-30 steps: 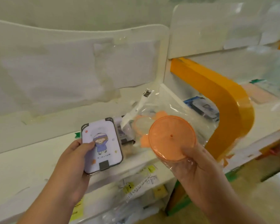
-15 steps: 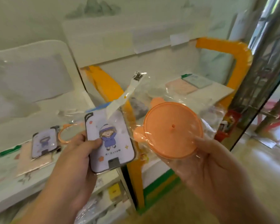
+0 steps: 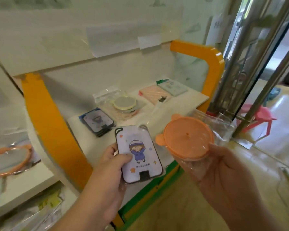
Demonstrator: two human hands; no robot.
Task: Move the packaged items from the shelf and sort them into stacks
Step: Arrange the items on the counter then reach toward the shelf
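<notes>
Shelf (image 3: 187, 104), white with orange frame, taken as landmark; cartoon-girl card (image 3: 138, 154) is gripped by left hand (image 3: 108, 165) just in front of its edge, thumb pressed on the face; bagged orange bear-eared lid (image 3: 188, 137) is pinched by right hand (image 3: 223, 169) at its front right; stack of matching cards (image 3: 97, 121) and bagged round discs (image 3: 124, 103) are laid on it; striped pink packet (image 3: 154, 95) is placed at its back right.

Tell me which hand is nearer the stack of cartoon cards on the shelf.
Left. The left hand holds its own card just below and in front of the stack of cards; the right hand, holding the orange lid, is farther right.
</notes>
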